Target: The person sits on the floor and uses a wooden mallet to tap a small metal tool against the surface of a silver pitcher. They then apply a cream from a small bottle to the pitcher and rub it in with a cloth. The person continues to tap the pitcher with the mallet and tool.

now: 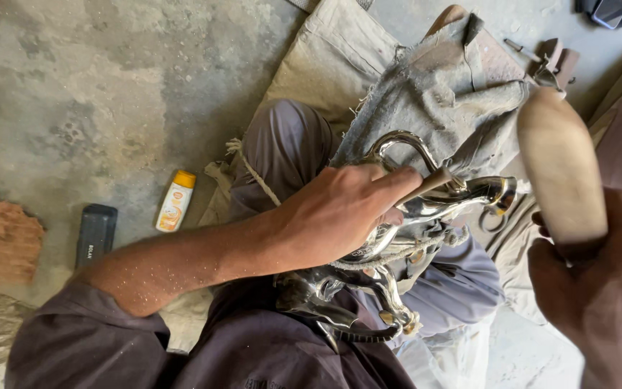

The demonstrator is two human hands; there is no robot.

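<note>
On the person's lap lies a shiny chrome metal figure (397,238), curved and mirror-bright, tied with cord. The left hand (340,209) is clamped on it together with a thin tool. The right hand (599,288) grips a wooden mallet (559,162). Farther off, a yellow-capped bottle (174,202) lies closed on the floor (109,94).

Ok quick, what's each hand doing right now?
Left hand: closed, gripping a thin tool pressed on the shiny metal figure.
Right hand: closed around a wooden mallet.
</note>
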